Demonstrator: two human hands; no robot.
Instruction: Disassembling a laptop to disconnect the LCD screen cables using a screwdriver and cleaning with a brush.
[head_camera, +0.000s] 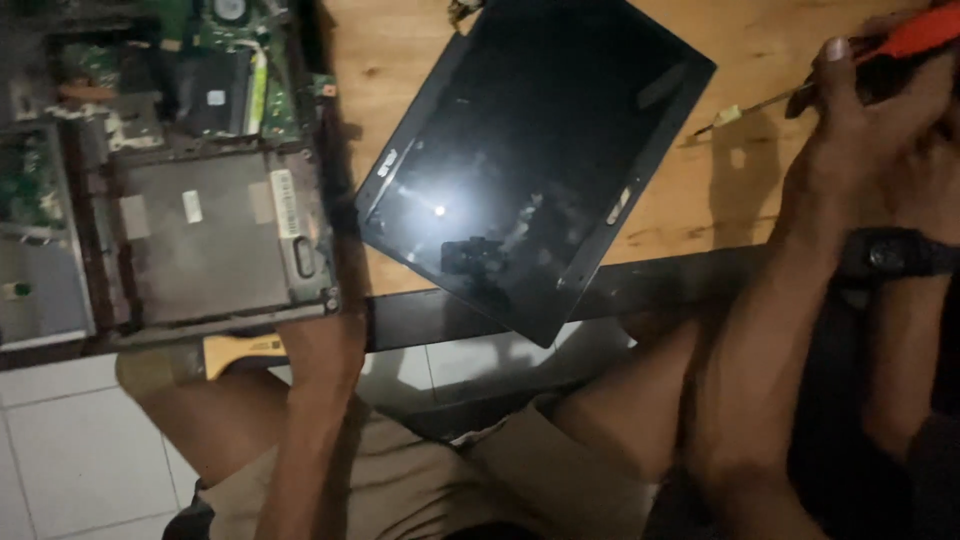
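An opened laptop base lies at the left of a wooden table, its circuit boards and metal bays bare. My left hand grips the near right corner of this base at the table's edge. A detached black screen panel lies tilted in the middle, one corner hanging over the edge. At the upper right my right hand is closed around a screwdriver with an orange handle. Its thin shaft points left, above the wood.
A second forearm with a black wristwatch and a dark sleeve crowds the right edge beside my right hand. A yellow flat piece shows under the base's front edge. Below are my knees in khaki shorts and a white tiled floor.
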